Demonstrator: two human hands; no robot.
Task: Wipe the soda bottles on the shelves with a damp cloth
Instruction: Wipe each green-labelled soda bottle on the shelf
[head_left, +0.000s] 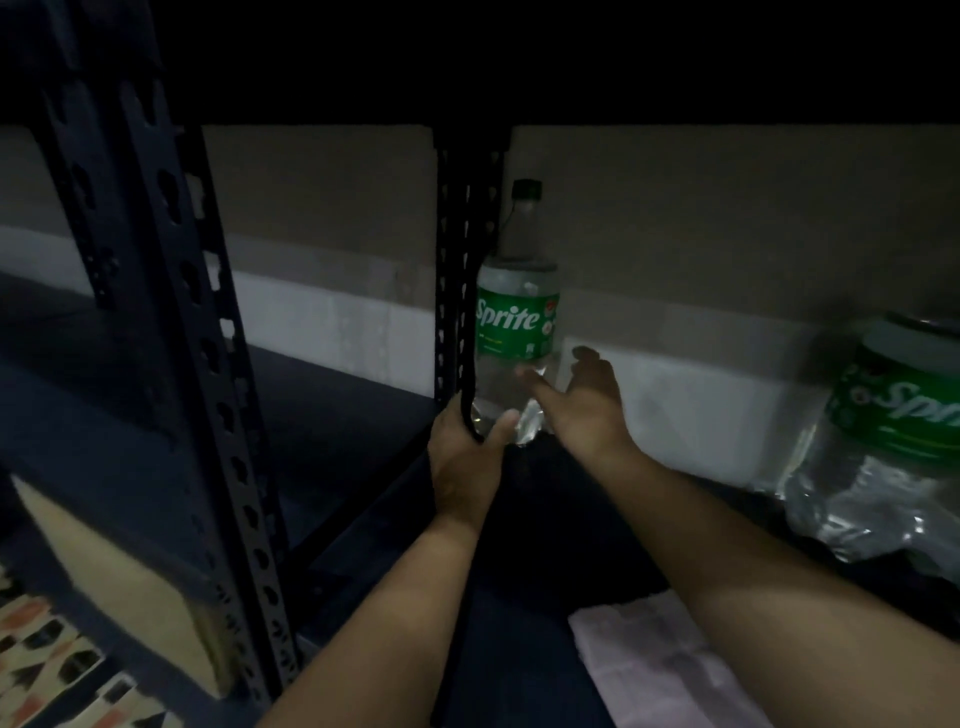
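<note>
A clear Sprite bottle (517, 291) with a green label and dark cap stands upright at the back of a dark shelf (540, 519), beside a perforated metal post (457, 270). My left hand (462, 457) grips the base of that post, its thumb near the bottle's foot. My right hand (582, 400) reaches toward the lower part of the bottle with fingers spread and holds nothing. A pale pink cloth (660, 665) lies on the shelf near its front edge, under my right forearm. A second Sprite bottle (893, 431) lies at the right edge.
A thick slotted upright (171, 291) of the rack stands at the left. A beige wall with a white skirting (332, 322) runs behind the shelf. A patterned floor (57, 670) shows at the lower left. The scene is dim.
</note>
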